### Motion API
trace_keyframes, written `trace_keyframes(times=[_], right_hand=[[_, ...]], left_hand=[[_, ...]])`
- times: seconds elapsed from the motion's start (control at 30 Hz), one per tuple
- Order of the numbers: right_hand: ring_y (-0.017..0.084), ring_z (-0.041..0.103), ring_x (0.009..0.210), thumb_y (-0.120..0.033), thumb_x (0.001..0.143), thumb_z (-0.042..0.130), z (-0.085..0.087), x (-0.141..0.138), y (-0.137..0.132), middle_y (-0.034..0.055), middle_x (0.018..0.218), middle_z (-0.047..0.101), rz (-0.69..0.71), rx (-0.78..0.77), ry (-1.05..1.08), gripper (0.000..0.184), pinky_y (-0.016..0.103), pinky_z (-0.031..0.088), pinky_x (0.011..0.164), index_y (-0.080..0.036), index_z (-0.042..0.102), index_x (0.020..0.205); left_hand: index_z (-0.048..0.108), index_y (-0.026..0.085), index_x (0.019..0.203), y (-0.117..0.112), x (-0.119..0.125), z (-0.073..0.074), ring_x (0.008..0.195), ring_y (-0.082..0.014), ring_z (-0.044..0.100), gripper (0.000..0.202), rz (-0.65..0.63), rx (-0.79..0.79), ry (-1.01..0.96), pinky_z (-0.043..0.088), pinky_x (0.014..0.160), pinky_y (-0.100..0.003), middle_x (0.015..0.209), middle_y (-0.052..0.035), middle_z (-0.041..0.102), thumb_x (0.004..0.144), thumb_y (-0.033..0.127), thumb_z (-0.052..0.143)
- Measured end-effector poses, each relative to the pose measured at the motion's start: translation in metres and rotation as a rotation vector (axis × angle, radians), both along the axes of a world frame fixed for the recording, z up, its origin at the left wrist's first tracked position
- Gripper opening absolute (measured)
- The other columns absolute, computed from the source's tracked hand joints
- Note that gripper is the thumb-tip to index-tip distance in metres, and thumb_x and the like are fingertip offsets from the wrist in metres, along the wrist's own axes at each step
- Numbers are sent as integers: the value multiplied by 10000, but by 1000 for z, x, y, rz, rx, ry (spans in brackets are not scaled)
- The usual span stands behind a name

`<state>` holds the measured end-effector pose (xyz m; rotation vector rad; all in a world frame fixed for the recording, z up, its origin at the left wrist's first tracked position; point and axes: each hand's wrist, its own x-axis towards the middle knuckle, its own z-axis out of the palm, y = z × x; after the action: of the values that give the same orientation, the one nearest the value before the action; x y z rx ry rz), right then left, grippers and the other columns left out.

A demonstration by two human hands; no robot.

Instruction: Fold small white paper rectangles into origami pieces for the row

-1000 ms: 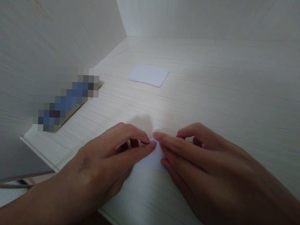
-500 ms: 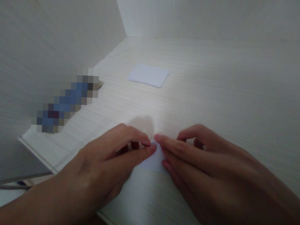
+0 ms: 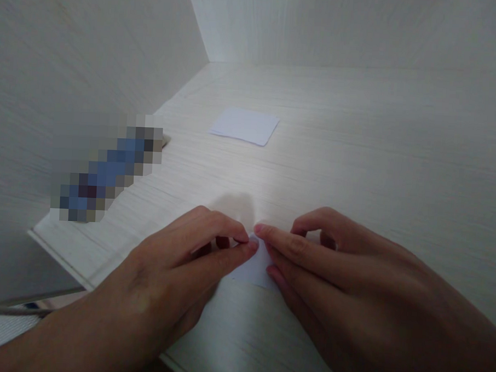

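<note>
A small white piece of paper lies low on the pale surface, partly covered by my fingers. My left hand pinches at its upper edge, thumb and index fingertip together. From the other side, my right hand meets the same edge, its index fingertip almost touching my left thumb. The other right fingers are closed along the paper's right side, which they hide. Whether the paper is folded I cannot tell.
Farther back lies a small stack of white paper. A blurred-out, mostly blue object lies by the left wall. The pale wood-grain desk ends at a front edge on the lower left.
Both hands keep their place on the paper with hardly any movement. The whole view has shifted very slightly.
</note>
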<state>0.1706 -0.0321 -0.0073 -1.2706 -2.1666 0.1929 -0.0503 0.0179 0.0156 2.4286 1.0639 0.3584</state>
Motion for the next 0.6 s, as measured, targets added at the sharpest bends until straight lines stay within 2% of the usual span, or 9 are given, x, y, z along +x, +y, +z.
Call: trace_keyframes(times=[0.1,0.2,0.43,0.6], right_hand=[[209,662,719,-28,933,481,2,0,-1,80,839,718,52,-20,-19,357,321,604,662,-207,724,743],[211,658,722,-39,935,479,4,0,-2,80,831,719,16,-14,-23,345,326,591,662,-204,737,776],[223,624,728,-43,921,493,14,0,1,69,808,729,51,96,-260,346,376,536,685,-209,747,756],[236,637,775,-73,914,539,19,1,3,61,828,744,100,109,-338,313,403,514,749,-222,752,739]], left_hand=[[745,328,1077,1,-1,1,882,-174,737,244,-14,6,7,599,624,-191,1077,-12,763,1025,327,507],[746,331,1094,2,-3,0,908,-181,739,242,-39,35,7,610,661,-202,1073,-9,764,1017,291,520],[719,305,1119,1,-4,-3,946,-174,737,238,-76,121,0,599,651,-185,1127,-23,746,1034,258,502],[687,299,1189,3,-7,-4,974,-182,709,268,-157,239,27,600,705,-221,1144,-23,731,1028,182,507]])
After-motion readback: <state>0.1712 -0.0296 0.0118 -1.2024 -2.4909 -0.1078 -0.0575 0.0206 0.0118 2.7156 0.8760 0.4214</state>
